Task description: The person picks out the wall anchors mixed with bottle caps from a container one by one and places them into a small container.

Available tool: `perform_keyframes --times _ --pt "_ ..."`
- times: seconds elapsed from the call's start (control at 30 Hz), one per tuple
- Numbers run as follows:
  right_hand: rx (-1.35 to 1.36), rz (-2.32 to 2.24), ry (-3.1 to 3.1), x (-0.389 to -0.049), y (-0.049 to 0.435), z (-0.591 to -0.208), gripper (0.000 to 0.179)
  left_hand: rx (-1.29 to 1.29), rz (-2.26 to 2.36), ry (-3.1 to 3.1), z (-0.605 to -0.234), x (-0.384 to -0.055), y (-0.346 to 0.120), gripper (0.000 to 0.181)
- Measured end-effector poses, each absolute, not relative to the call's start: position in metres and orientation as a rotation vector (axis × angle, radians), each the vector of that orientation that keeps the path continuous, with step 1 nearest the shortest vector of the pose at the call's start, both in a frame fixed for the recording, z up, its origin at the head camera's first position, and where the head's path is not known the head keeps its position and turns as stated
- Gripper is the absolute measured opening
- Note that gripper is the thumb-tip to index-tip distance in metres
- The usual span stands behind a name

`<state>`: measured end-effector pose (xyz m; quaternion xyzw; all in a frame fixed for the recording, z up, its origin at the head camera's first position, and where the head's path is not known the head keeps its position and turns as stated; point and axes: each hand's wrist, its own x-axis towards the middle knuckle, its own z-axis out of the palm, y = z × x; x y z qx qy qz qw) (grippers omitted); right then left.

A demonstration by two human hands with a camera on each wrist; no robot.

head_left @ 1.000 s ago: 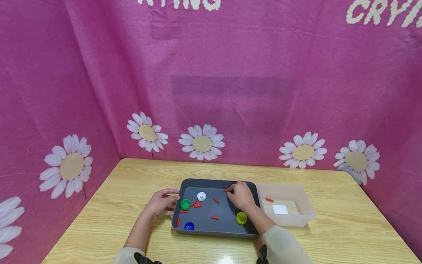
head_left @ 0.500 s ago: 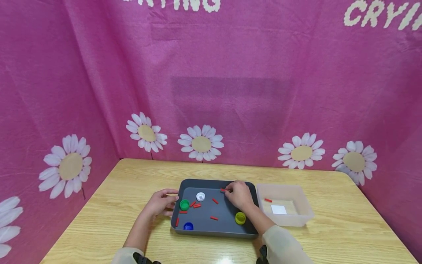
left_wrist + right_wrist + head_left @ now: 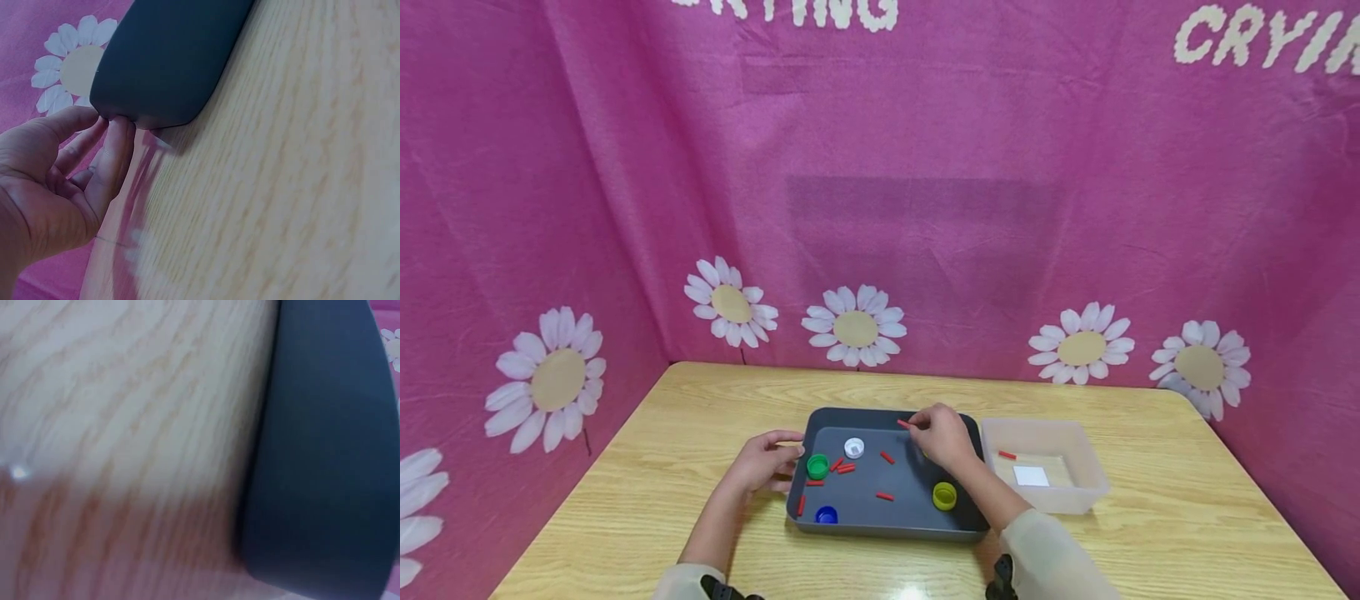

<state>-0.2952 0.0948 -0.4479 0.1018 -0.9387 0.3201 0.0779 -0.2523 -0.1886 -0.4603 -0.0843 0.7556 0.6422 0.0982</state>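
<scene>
My right hand point(image 3: 946, 435) pinches a short red stick point(image 3: 903, 424) between thumb and fingertips, over the far right part of a dark grey tray point(image 3: 898, 532). Against the tray's left wall, my left hand point(image 3: 69, 169) rests its fingertips, thumb near the rim. Several similar red sticks point(image 3: 885, 497) lie in the tray. With them are a green cap point(image 3: 817, 467), a white cap point(image 3: 853, 448) with something small inside, a blue cap point(image 3: 826, 515) and a yellow cap point(image 3: 944, 497). Something yellow shows partly beneath my right hand. The right wrist view shows no fingers.
Right of the tray stands a translucent plastic box point(image 3: 1086, 492) with a red stick and a white square point(image 3: 1031, 476) in it. Both containers sit on a wooden table point(image 3: 1180, 500). A pink curtain point(image 3: 925, 208) with white flowers hangs behind and at the sides.
My right hand has lifted the red stick off the tray floor and moved slightly away from me. My left hand stays at the tray's left wall. The view has shifted slightly.
</scene>
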Motion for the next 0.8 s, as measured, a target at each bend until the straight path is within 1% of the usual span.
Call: perform_keyframes --times 0.3,0.8 --pt "0.345 0.984 -2.791 -0.291 0.1 -0.426 0.009 -0.261 1.903 2.233 -0.461 -0.253 -0.189 0.034" --pt "0.365 0.983 -2.719 -0.285 0.132 -0.402 0.009 -0.244 1.901 2.227 -0.459 -0.252 -0.188 0.035"
